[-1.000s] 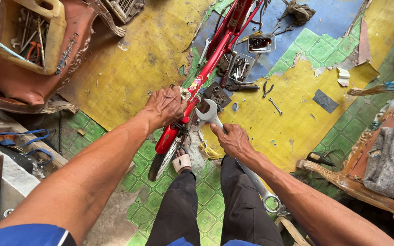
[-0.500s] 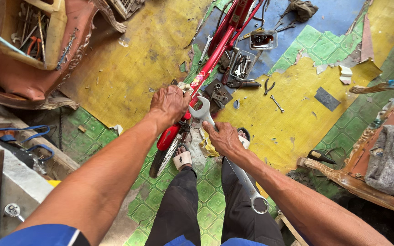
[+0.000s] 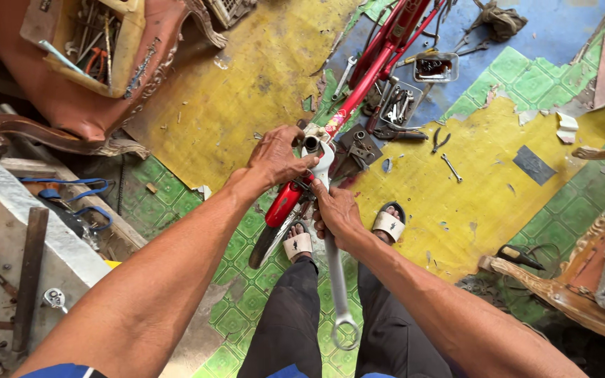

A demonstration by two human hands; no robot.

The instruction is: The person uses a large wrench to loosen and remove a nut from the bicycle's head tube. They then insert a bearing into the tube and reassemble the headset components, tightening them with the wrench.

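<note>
My left hand [image 3: 274,157] is gripping the top of the red bicycle frame [image 3: 358,91] standing between my feet, fingers curled tight around it, while my right hand [image 3: 336,213] is clamping its fingers on the long silver wrench [image 3: 335,273] set on the frame's top fitting

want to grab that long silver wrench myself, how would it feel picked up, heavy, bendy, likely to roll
The wrench looks like one solid metal bar, so probably stiff and heavy for its size. Its flat shank would likely lie still rather than roll. The right hand grips near the head, so the long ring end may tend to swing down.
</note>
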